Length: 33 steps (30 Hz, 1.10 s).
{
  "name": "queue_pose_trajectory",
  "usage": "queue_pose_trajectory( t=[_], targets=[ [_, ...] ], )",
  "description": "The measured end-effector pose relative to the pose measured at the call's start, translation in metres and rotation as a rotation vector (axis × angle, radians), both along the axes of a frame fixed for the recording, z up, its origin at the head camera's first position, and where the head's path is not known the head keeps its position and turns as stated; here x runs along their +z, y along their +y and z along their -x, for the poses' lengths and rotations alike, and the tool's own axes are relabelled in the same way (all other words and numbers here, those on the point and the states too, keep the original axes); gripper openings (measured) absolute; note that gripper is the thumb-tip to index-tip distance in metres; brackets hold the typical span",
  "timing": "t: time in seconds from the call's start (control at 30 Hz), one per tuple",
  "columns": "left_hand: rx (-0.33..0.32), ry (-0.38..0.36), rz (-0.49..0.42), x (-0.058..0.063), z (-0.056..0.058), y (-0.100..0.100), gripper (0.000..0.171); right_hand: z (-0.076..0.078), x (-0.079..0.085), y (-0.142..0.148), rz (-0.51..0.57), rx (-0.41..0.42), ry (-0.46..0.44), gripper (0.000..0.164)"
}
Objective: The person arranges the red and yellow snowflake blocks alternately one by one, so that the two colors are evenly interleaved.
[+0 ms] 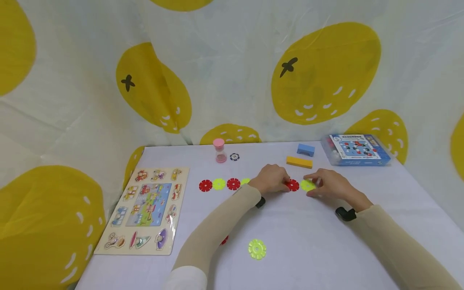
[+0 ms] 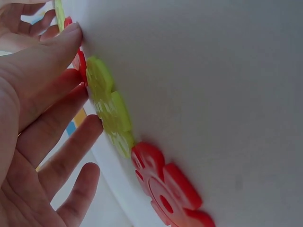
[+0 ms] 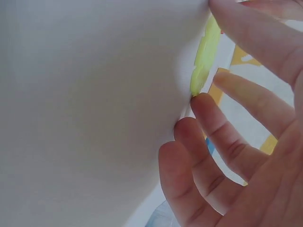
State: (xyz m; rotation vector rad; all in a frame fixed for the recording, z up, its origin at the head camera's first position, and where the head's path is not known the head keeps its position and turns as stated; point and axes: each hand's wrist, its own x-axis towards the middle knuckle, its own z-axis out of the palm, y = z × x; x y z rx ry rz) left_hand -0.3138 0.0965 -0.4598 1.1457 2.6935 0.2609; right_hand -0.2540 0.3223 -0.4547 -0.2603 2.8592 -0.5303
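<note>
A row of flat, notched plastic flower discs, red and yellow-green by turns, runs across the table. At its right part my left hand (image 1: 270, 179) holds a red flower disc (image 1: 293, 185) by its edge between thumb and fingers. Just beyond, my right hand (image 1: 332, 186) pinches a yellow-green flower disc (image 1: 307, 185), thumb and fingertips at opposite edges, the disc flat at the table. In the left wrist view another yellow-green disc (image 2: 109, 109) and a red disc (image 2: 165, 194) lie beneath the left hand. My left hand and wrist hide the row's middle in the head view.
Nearer me lie a loose yellow-green disc (image 1: 257, 249) and a red disc (image 1: 224, 240) partly under the left sleeve. A wooden picture puzzle (image 1: 145, 211) is at left. Behind stand a pink hourglass (image 1: 219, 151), a poker chip (image 1: 234, 157), yellow (image 1: 299, 162) and blue blocks (image 1: 306, 150), and a boxed set (image 1: 357, 150).
</note>
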Motion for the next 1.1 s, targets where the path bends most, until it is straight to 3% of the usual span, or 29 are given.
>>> queue_pose_trajectory(
  t=[0.2, 0.33, 0.47, 0.63, 0.77, 0.9, 1.0, 1.1],
  targets=[
    [0.005, -0.034, -0.030, 0.001, -0.003, -0.003, 0.042, -0.009, 0.001, 0.002, 0.027, 0.000, 0.029, 0.069],
    [-0.032, -0.069, -0.097, 0.002, -0.013, -0.021, 0.050, -0.028, 0.005, -0.008, 0.064, 0.004, 0.050, 0.070],
    [-0.045, -0.083, -0.142, 0.018, -0.030, -0.057, 0.057, -0.058, 0.014, -0.034, 0.045, 0.079, 0.086, 0.066],
    [-0.013, -0.113, -0.133, 0.034, -0.060, -0.120, 0.051, -0.093, 0.022, -0.081, 0.011, 0.218, 0.100, 0.061],
    [0.023, -0.178, -0.068, 0.030, -0.087, -0.177, 0.052, -0.113, 0.018, -0.118, -0.013, 0.366, 0.041, 0.060],
    [0.046, -0.234, -0.028, 0.021, -0.104, -0.220, 0.058, -0.126, 0.011, -0.148, -0.016, 0.491, 0.016, 0.060],
    [0.018, -0.226, -0.055, 0.013, -0.111, -0.236, 0.059, -0.128, 0.007, -0.161, -0.011, 0.557, 0.058, 0.054],
    [0.004, -0.190, -0.091, 0.005, -0.115, -0.240, 0.052, -0.126, 0.005, -0.169, 0.004, 0.583, 0.079, 0.047]
  ],
)
